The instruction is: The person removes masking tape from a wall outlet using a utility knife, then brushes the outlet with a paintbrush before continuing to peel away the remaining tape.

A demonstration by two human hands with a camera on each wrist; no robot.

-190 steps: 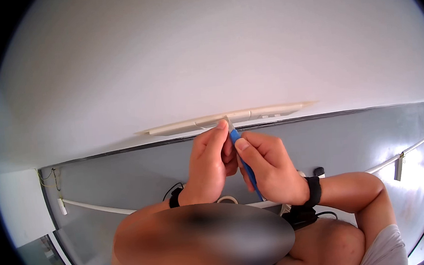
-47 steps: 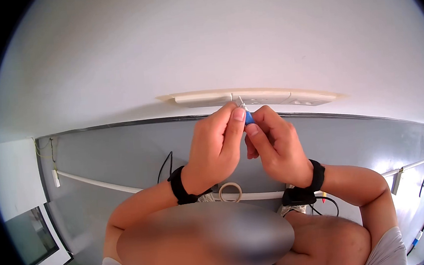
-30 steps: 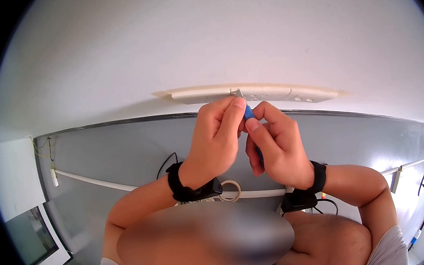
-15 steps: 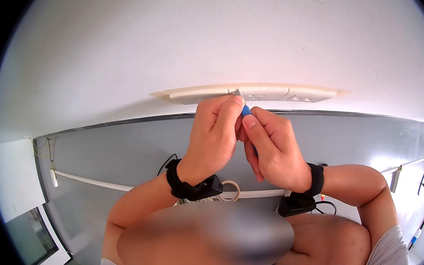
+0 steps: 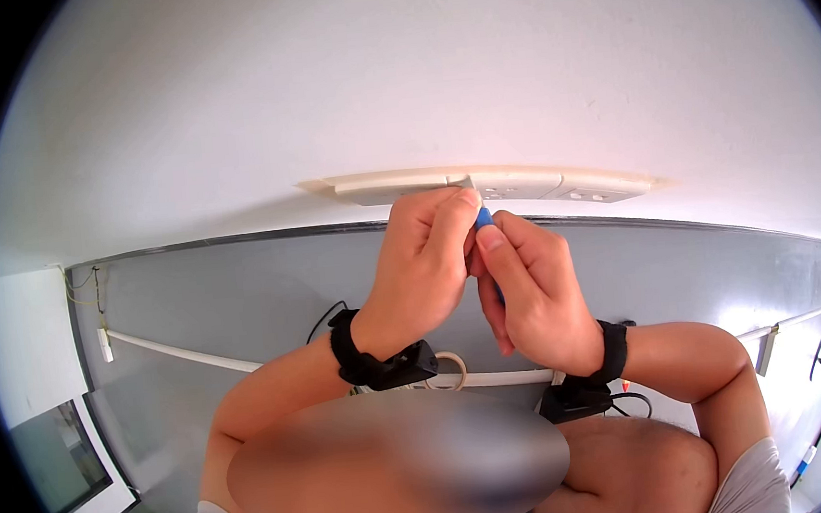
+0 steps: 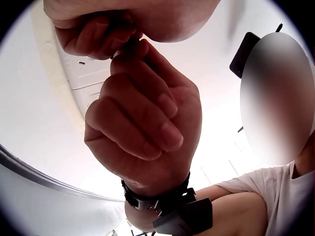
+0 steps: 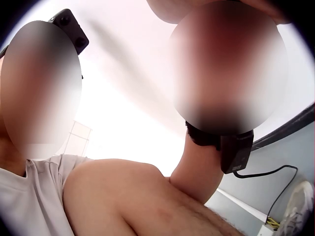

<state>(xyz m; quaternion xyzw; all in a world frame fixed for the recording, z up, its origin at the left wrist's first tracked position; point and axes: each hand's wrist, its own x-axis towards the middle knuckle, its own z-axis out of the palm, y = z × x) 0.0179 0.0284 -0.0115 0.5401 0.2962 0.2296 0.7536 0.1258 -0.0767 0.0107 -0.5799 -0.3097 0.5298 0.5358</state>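
Observation:
In the head view my right hand grips a slim blue utility knife, thumb on top near its front end. My left hand pinches at the front of the knife, its thumb over the blade end. A flat grey tip shows just past that thumb, right at the long white socket panel on the wall. Beige tape borders the panel. The left wrist view has the right hand with its fingers curled, meeting the left hand above. Blurring covers much of the right wrist view.
Below the panel, a dark line separates the white surface from the grey floor. A roll of tape and a white pipe lie low down. Bent knees are close under the forearms. A cable leads off from the left wrist camera.
Compared with the oldest frame, hands and knife appear farther right and higher, and the view has shifted. Over the last second the tip stays at the panel, with the hands shifting slightly.

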